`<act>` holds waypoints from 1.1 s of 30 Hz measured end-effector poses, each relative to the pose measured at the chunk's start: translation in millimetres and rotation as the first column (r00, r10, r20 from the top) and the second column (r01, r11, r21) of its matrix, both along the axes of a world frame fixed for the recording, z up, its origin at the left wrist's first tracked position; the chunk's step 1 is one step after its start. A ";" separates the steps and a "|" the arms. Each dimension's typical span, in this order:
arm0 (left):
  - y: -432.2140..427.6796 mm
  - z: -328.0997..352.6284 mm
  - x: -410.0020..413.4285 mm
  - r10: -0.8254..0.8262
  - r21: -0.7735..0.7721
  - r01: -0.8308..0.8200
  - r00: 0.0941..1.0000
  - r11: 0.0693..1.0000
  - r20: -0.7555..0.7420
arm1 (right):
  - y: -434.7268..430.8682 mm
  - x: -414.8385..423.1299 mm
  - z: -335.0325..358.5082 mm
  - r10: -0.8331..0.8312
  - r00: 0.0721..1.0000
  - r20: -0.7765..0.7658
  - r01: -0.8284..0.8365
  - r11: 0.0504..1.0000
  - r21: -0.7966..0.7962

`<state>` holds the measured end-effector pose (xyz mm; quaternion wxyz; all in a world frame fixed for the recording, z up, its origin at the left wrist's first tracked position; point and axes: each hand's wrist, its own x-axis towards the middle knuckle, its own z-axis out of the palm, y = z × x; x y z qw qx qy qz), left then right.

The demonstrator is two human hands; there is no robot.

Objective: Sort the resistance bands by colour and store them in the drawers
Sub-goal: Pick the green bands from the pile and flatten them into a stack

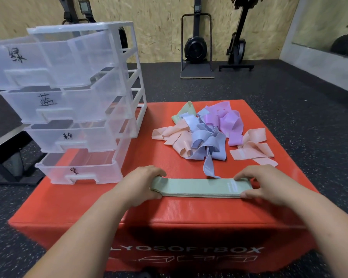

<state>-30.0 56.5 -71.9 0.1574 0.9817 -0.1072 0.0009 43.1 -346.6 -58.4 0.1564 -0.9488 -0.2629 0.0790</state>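
Working across the red box (109, 207), whose far-left drawers (78, 109) all look empty and whose middle carries the unsorted pile (207, 135), I judge sorting barely begun: my left hand (141, 183) and right hand (263, 183) pinch the ends of the green band (197, 188) near the front edge.

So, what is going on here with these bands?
A person is sorting resistance bands on a red soft box. The left hand and the right hand each grip one end of a flat stack of green bands. Behind it lies a mixed pile of pink, blue and purple bands, with one more green band. The clear drawer unit stands at the left, its four labelled drawers pulled out; no band shows inside them.
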 end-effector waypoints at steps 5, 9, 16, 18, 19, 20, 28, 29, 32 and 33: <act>0.6 0.7 -1.2 -0.004 -0.023 0.004 1.000 1.000 -0.014 | 0.9 -0.7 -1.9 0.005 1.000 -0.013 -0.005 1.000 -0.008; 0.2 2.8 -0.2 0.005 -0.017 -0.004 1.000 1.000 0.011 | 2.1 0.1 -2.0 -0.004 1.000 -0.018 0.003 1.000 -0.015; 3.0 1.6 0.1 0.008 0.004 -0.008 1.000 1.000 -0.015 | -0.7 1.8 -2.8 -0.013 1.000 -0.017 0.013 1.000 -0.002; 1.8 2.0 0.3 0.005 0.008 -0.005 1.000 1.000 -0.012 | -0.9 1.2 -2.3 -0.005 1.000 -0.006 0.005 1.000 0.005; 1.1 2.3 0.5 0.002 0.013 -0.002 1.000 1.000 -0.009 | -0.5 1.0 -1.9 0.006 1.000 -0.002 -0.006 1.000 0.002; 0.6 2.3 0.7 -0.001 0.021 0.001 1.000 1.000 -0.006 | 0.0 0.6 -2.0 0.018 1.000 0.002 -0.018 1.000 0.000; -0.5 0.8 2.5 -0.011 0.063 0.012 1.000 0.998 -0.015 | 3.2 3.5 -4.3 0.031 0.999 0.008 -0.031 0.998 -0.056; -1.1 1.2 2.6 -0.010 0.071 0.011 1.000 0.997 -0.015 | 3.5 3.6 -3.9 0.032 0.999 0.001 -0.032 0.998 -0.054; -3.6 3.2 3.0 -0.018 0.080 0.020 1.000 0.997 -0.023 | 6.6 3.1 -3.1 0.081 0.997 0.001 -0.081 0.997 -0.008; -5.0 3.6 3.4 -0.024 0.071 0.025 1.000 0.997 -0.019 | 9.1 3.5 -2.6 0.094 0.996 0.012 -0.094 0.995 0.025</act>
